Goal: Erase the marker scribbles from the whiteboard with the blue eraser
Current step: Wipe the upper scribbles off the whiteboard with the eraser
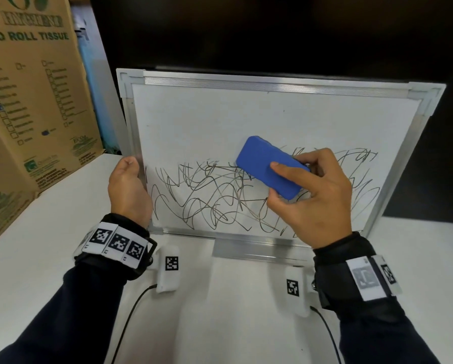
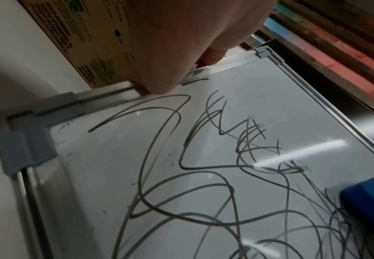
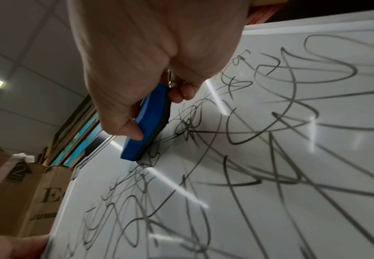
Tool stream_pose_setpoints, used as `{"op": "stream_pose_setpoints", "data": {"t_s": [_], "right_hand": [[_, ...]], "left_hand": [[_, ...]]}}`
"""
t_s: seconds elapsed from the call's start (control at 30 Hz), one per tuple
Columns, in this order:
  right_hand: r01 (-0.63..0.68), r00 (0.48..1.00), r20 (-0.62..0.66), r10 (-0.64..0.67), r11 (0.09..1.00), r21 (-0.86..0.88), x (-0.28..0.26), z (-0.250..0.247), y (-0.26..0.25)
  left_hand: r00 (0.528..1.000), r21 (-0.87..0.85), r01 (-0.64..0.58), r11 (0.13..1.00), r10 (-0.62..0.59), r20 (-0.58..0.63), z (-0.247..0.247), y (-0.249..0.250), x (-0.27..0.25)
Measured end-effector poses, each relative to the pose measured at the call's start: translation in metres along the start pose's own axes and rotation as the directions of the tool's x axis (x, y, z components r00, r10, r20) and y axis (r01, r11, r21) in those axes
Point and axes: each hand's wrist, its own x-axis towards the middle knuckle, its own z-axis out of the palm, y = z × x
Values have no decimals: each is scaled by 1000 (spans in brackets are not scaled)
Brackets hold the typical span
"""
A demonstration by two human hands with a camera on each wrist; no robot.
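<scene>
From the head view, the whiteboard (image 1: pixel 246 122) is seen propped upright on a white table (image 1: pixel 36 258), its lower half covered in tangled dark scribbles (image 1: pixel 207 200) and its upper half wiped clean, while the blue eraser (image 1: pixel 267 166) is pinched between thumb and curled fingers of the right hand (image 1: pixel 314 195) and laid against the scribbles right of centre, and the board's left edge is gripped by the left hand (image 1: pixel 128 187). In the left wrist view, the left hand (image 2: pixel 181 43) is shown curled round the frame above looping scribbles (image 2: pixel 203 175), with the eraser (image 2: pixel 370 198) at the right edge. In the right wrist view, the eraser (image 3: pixel 150 122), blue with a dark underside, is seen pressed to the board (image 3: pixel 270 210) in the right hand (image 3: pixel 148 52).
</scene>
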Motion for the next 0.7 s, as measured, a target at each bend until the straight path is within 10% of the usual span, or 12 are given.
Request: {"op": "stream_pose_setpoints", "data": {"t_s": [0.7], "right_hand": [[-63,997,-34,65,997,40,-11,-16,18]], "left_hand": [[998,-72,51,996,-53,-25,18,15,-19]]}}
